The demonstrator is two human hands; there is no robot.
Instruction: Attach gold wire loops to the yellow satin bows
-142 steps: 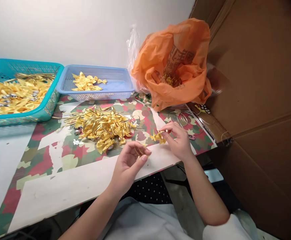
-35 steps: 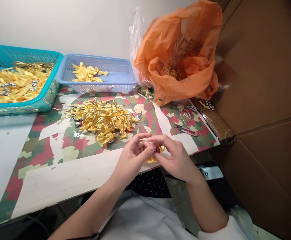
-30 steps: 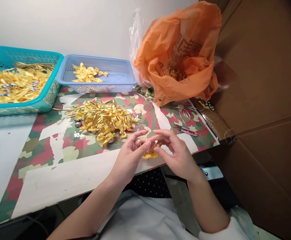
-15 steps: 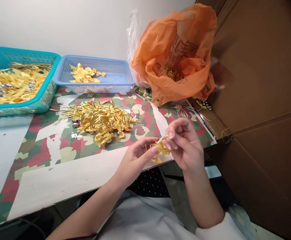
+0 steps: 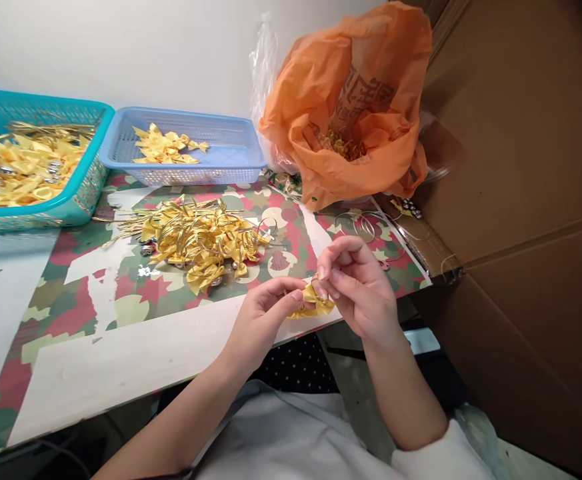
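A yellow ribbon bow (image 5: 317,306) with a loop of gold tie is held between my two hands above the table's front edge. My left hand (image 5: 269,308) pinches the bow's left side between thumb and fingers. The gold tie is gripped by my right hand (image 5: 358,287), its thumb and fingertips closed near the loop's top. Part of the bow is hidden behind the left fingers. Beyond my hands, a pile of yellow bows with gold ties (image 5: 203,240) lies on the patterned table covering (image 5: 161,303).
At the back left stand a teal basket (image 5: 78,200) of yellow bows and a blue basket (image 5: 185,177) with several bows. An orange plastic bag (image 5: 315,173) gapes open at the back right. Cardboard (image 5: 521,167) walls the right side. Loose wire loops (image 5: 363,223) lie near the bag.
My right hand has shifted slightly left, bringing the hands closer together. The bow has turned, and its gold tie now shows as a curved loop. The view has moved slightly.
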